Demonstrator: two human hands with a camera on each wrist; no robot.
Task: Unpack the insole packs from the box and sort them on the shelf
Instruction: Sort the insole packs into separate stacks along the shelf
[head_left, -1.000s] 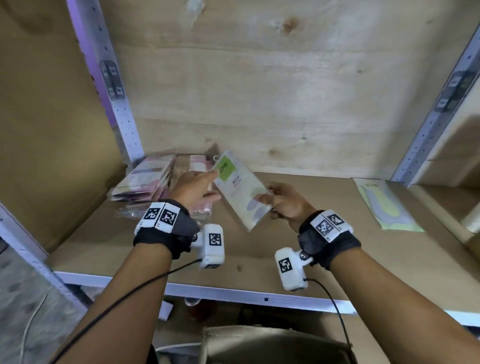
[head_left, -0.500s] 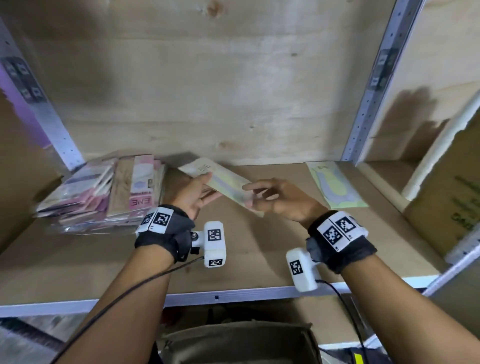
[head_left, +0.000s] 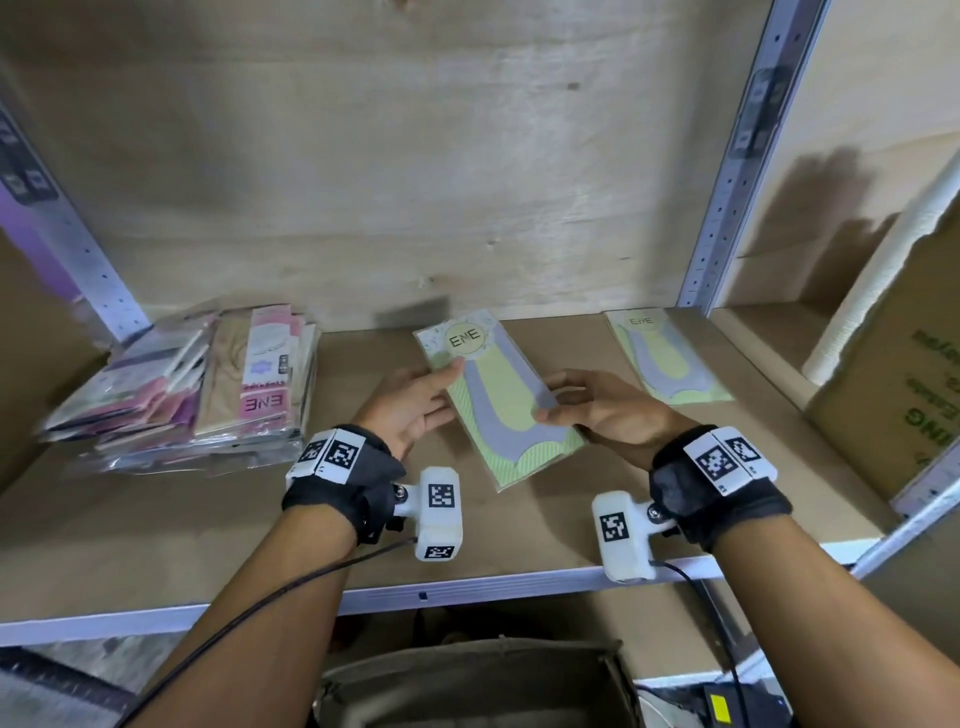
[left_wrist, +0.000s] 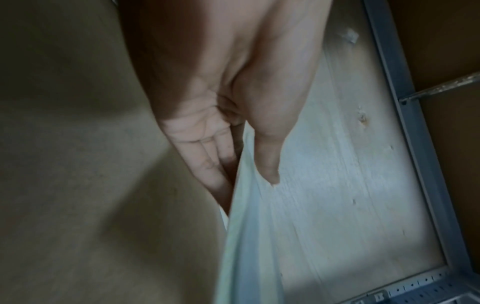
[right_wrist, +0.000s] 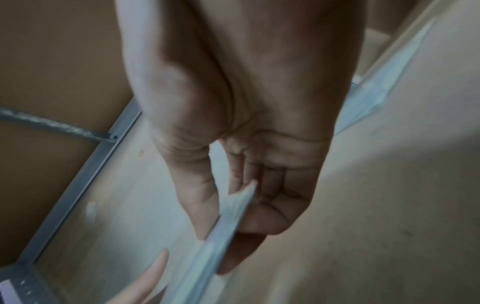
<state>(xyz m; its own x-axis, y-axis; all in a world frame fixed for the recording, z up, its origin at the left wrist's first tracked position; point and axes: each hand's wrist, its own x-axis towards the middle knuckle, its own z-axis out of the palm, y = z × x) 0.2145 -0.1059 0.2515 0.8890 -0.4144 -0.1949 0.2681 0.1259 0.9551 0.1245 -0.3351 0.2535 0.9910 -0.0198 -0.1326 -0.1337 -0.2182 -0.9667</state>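
I hold a green insole pack marked ENE, tilted low over the middle of the shelf board. My left hand pinches its left edge, thumb on top and fingers underneath. My right hand pinches its right edge the same way. The left wrist view shows my left hand with its thumb over the pale pack and fingers under it. The right wrist view has my right hand pinching the pack's edge. A second green pack lies flat at the shelf's right. A stack of pink packs sits at the left.
A plywood back wall closes the shelf. A metal upright stands at back right; beyond it are a white roll and a cardboard carton. The open box sits below the shelf's front rail.
The pack has swung from standing tilted near the pink stack to lying nearly flat, face up, farther right. Both hands have kept hold of it. The view has shifted right.
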